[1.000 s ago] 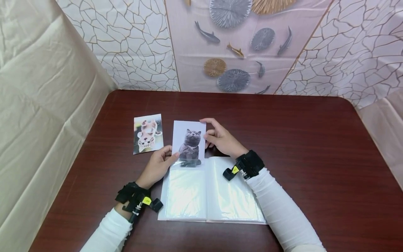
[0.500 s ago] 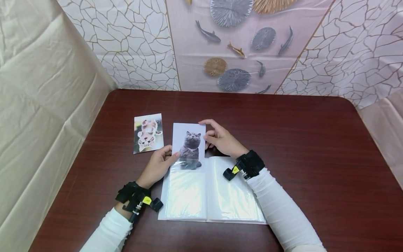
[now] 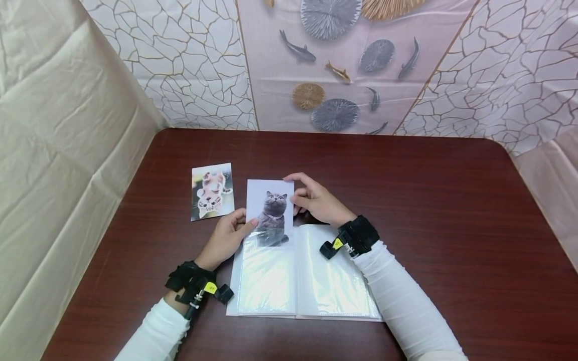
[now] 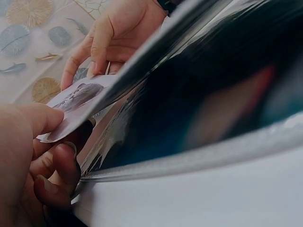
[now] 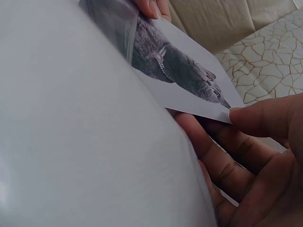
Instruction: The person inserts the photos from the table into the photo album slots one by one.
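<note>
A photo of a grey cat [image 3: 272, 210] stands partly inside the left page's clear pocket of an open photo album [image 3: 266, 286]. Its lower end shows through the plastic; the upper part sticks out past the page's far edge. My left hand [image 3: 228, 235] pinches the photo's left edge near the pocket mouth, thumb on top and fingers beneath, as the left wrist view shows. With thumb and fingers, my right hand [image 3: 318, 200] holds the photo's right edge near its upper corner. In the right wrist view the cat photo [image 5: 189, 80] slants under the right thumb.
Left of the album, a second photo [image 3: 212, 193] of a light-coloured kitten lies on the dark red table [image 3: 406, 190]. The album's right page [image 3: 334, 281] has a shiny clear pocket. A patterned cloth [image 3: 280, 110] hangs behind the table.
The grey cat photo has slid a little toward me, deeper into the pocket. My right hand's fingertips have moved slightly with it, while my left hand stays in place.
</note>
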`<state>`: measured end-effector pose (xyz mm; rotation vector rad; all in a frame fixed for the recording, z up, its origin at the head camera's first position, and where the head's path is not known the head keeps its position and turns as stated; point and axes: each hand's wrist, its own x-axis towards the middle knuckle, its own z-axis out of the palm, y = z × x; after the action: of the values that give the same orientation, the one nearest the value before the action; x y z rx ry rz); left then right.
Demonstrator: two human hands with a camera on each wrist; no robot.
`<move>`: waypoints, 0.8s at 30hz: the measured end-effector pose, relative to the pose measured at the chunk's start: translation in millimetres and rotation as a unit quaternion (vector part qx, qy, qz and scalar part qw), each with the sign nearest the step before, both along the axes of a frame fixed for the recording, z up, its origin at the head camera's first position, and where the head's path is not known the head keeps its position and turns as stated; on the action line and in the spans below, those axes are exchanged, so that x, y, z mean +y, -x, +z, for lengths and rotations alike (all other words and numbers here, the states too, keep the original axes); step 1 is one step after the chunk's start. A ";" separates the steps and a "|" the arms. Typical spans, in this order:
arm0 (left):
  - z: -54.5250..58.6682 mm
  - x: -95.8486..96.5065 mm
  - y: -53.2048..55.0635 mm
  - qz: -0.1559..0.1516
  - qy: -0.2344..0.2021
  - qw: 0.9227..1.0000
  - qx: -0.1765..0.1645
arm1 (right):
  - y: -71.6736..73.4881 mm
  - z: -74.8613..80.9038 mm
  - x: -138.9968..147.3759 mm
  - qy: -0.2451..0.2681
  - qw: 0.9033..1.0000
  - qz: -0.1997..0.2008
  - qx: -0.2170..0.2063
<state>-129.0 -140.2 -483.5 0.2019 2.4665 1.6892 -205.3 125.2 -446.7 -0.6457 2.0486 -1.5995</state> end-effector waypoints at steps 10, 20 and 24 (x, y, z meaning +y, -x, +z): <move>-1.8 -0.5 0.5 0.001 -0.001 1.000 0.005 | -0.4 1.3 -1.5 -0.005 1.000 0.003 -0.008; -1.0 0.0 0.7 0.002 -0.004 1.000 0.005 | -1.0 1.1 -2.6 -0.012 1.000 -0.002 0.001; -1.5 0.1 0.6 0.005 -0.004 1.000 0.000 | -1.3 -0.3 -3.2 -0.013 1.000 -0.001 -0.002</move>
<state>-129.6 -140.1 -484.9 0.1908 2.4656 1.7050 -204.0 121.9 -447.0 -0.6302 2.0647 -1.5708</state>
